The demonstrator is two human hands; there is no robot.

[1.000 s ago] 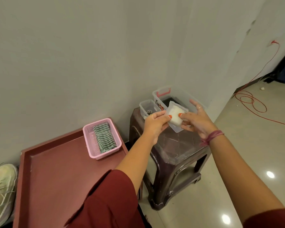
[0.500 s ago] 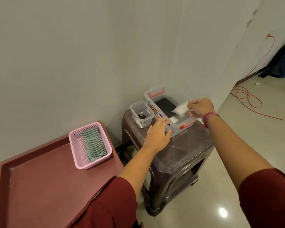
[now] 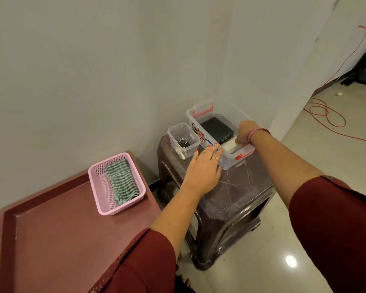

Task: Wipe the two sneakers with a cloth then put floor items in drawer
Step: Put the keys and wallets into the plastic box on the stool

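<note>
My left hand [image 3: 204, 169] reaches forward palm down, fingers straight and slightly spread. My right hand [image 3: 246, 131] is farther out, wrist bent downward, fingertips curled in a pinching grip. Both forearms are bare below maroon sleeves.

Dark brown plastic stool [image 3: 230, 199] on a glossy tiled floor [image 3: 325, 166] carrying a small clear tub [image 3: 183, 140] beside a larger clear bin [image 3: 222, 134] with red latches, next to a maroon table [image 3: 61, 240] bearing a pink basket [image 3: 116, 182].
</note>
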